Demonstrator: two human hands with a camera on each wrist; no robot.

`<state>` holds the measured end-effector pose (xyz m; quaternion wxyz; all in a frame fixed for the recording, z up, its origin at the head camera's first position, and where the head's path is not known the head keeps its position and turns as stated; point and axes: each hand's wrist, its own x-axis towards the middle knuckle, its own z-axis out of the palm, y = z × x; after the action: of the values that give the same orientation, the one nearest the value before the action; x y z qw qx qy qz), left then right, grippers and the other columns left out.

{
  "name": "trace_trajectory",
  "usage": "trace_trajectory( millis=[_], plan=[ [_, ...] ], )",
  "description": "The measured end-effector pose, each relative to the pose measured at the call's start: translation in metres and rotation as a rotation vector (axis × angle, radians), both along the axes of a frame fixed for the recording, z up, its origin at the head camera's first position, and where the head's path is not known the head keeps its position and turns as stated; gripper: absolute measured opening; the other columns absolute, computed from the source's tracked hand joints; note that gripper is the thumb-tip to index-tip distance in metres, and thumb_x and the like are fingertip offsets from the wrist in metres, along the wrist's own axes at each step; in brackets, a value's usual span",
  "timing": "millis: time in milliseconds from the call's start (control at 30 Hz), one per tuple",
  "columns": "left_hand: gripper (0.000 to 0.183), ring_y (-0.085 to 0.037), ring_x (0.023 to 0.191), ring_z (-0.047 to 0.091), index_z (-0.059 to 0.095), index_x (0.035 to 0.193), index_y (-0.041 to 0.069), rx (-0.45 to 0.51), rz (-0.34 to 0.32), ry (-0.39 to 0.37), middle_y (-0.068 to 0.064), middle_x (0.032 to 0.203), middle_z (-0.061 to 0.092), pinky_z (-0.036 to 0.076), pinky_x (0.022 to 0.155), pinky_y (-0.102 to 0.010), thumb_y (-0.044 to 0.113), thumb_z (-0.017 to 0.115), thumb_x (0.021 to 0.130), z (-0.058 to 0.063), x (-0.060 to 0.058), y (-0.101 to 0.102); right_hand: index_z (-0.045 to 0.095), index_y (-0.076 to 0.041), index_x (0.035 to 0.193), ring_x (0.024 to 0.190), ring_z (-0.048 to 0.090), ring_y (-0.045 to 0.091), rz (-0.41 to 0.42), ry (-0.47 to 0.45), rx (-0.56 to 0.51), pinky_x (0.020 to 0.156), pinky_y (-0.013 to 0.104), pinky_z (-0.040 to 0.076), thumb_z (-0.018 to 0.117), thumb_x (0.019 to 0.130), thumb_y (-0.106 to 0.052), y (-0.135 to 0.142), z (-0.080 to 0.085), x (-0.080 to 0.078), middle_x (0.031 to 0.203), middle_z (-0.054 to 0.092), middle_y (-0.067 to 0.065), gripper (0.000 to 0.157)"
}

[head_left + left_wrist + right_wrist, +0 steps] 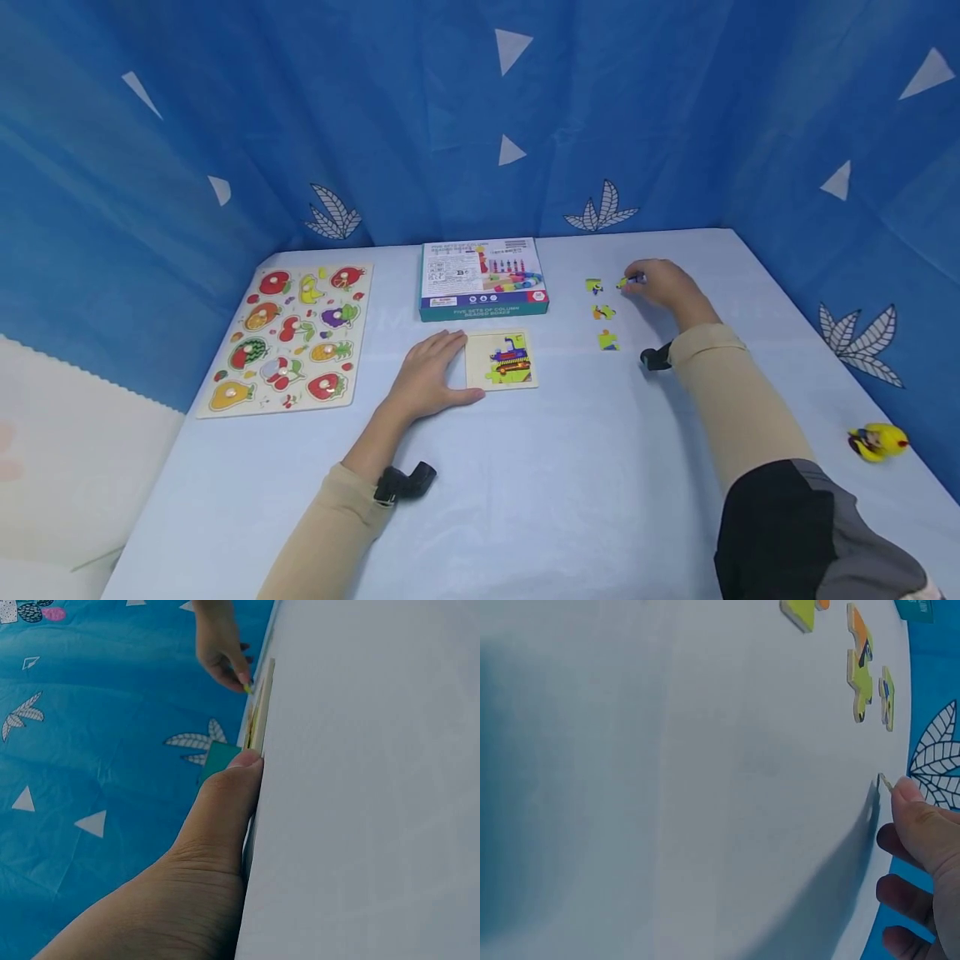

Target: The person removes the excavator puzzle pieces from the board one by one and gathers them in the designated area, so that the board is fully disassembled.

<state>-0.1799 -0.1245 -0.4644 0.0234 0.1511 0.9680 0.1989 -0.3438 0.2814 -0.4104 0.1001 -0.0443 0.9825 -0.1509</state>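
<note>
A small square puzzle board lies on the table, partly filled with pieces that show a blue and orange vehicle on lime green. My left hand rests at its left side, fingers fairly straight; in the left wrist view the thumb touches the board's edge. At the back right, my right hand pinches a lime-green puzzle piece between thumb and fingers. The right wrist view shows this piece nearly edge-on. Left of that hand lie loose pieces: an upper one, a middle one and a lower one.
A flat box with a teal side lies behind the puzzle board. To the left is a fruit puzzle board. Near the right edge of the table sits a yellow toy figure. A blue curtain closes off the back.
</note>
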Motion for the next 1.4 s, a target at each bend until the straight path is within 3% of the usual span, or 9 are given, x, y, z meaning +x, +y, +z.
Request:
trace_trajectory(
  millis=[533, 867, 1167, 1267, 1400],
  plan=[
    [0.104, -0.022, 0.153, 0.021, 0.034, 0.155, 0.021, 0.013, 0.005, 0.017, 0.003, 0.163, 0.032, 0.018, 0.125, -0.051, 0.074, 0.07, 0.073, -0.004, -0.001, 0.001, 0.061, -0.005, 0.128, 0.121, 0.053, 0.039, 0.038, 0.024, 0.107, 0.108, 0.06, 0.041, 0.071, 0.092, -0.022, 0.0, 0.004, -0.001, 0.128, 0.062, 0.021, 0.041],
    [0.104, -0.022, 0.153, 0.022, 0.035, 0.155, 0.021, 0.009, 0.002, 0.02, 0.002, 0.162, 0.033, 0.019, 0.124, -0.053, 0.074, 0.07, 0.072, -0.003, -0.001, 0.002, 0.056, -0.008, 0.136, 0.137, 0.04, 0.045, 0.024, -0.017, 0.094, 0.114, 0.062, 0.034, 0.064, 0.097, -0.017, 0.004, -0.007, -0.008, 0.142, 0.049, 0.024, 0.041],
    [0.105, -0.022, 0.153, 0.022, 0.034, 0.155, 0.021, -0.003, 0.007, 0.016, 0.003, 0.163, 0.032, 0.019, 0.125, -0.052, 0.075, 0.07, 0.072, -0.004, -0.001, 0.0, 0.047, -0.007, 0.144, 0.136, 0.04, 0.046, 0.019, -0.034, 0.091, 0.113, 0.063, 0.034, 0.059, 0.1, -0.021, 0.0, -0.005, -0.003, 0.142, 0.046, 0.026, 0.047],
    [0.105, -0.023, 0.153, 0.022, 0.034, 0.155, 0.021, 0.002, 0.006, 0.014, 0.002, 0.163, 0.032, 0.019, 0.124, -0.053, 0.075, 0.07, 0.072, -0.004, 0.0, 0.0, 0.045, -0.008, 0.146, 0.135, 0.041, 0.046, 0.0, -0.003, 0.058, 0.112, 0.064, 0.034, 0.059, 0.1, -0.023, -0.001, -0.004, -0.003, 0.141, 0.047, 0.025, 0.05],
    [0.105, -0.023, 0.154, 0.021, 0.034, 0.156, 0.022, -0.003, 0.01, 0.01, 0.002, 0.163, 0.031, 0.019, 0.125, -0.052, 0.075, 0.069, 0.072, -0.004, 0.0, 0.0, 0.047, -0.008, 0.144, 0.13, 0.045, 0.043, -0.006, 0.118, -0.023, 0.11, 0.063, 0.038, 0.058, 0.101, -0.024, -0.007, 0.003, 0.003, 0.138, 0.05, 0.021, 0.047]
  ],
)
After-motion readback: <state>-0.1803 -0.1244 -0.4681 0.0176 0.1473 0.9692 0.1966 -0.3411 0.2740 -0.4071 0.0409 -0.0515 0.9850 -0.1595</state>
